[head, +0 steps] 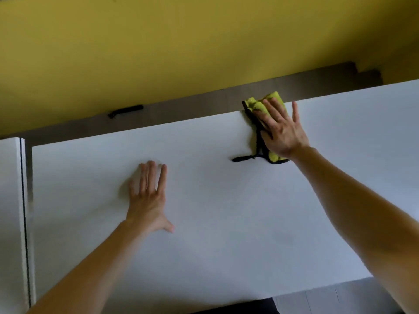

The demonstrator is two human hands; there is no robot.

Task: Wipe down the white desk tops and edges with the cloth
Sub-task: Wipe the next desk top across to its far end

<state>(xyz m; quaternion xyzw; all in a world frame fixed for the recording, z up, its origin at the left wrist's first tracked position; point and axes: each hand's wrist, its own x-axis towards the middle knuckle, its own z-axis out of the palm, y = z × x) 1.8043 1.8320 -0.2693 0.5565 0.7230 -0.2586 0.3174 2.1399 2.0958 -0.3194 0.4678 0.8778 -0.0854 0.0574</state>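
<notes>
The yellow-green microfibre cloth (257, 105) lies on the white worktop (226, 223) at its far edge, right of the middle. The right hand (281, 130) presses it down flat, fingers straight and spread, with nothing curled round the fabric. The left hand (147, 198) rests palm-down on bare worktop, nearer and well to the left of the cloth. Its fingers are straight and it holds nothing, apparently bracing the reach.

My judgement is that the wiping is in mid-course, with the far edge being worked now. The surface shows no streaks, damp patches or dirt, so there is no telling which parts have been done. The near edge, the left side edge and the neighbouring white desk (9, 200) at far left all belong to the job, and nothing shows whether they have been wiped.

The cloth is folded into a longish pad whose long axis runs near to far, leaning slightly left at the far end. That far end is bunched up and points at the grey-brown strip (204, 103) behind the worktop, seemingly lapping the edge. From the near end a black trim tail (243, 158) trails off to the left.
</notes>
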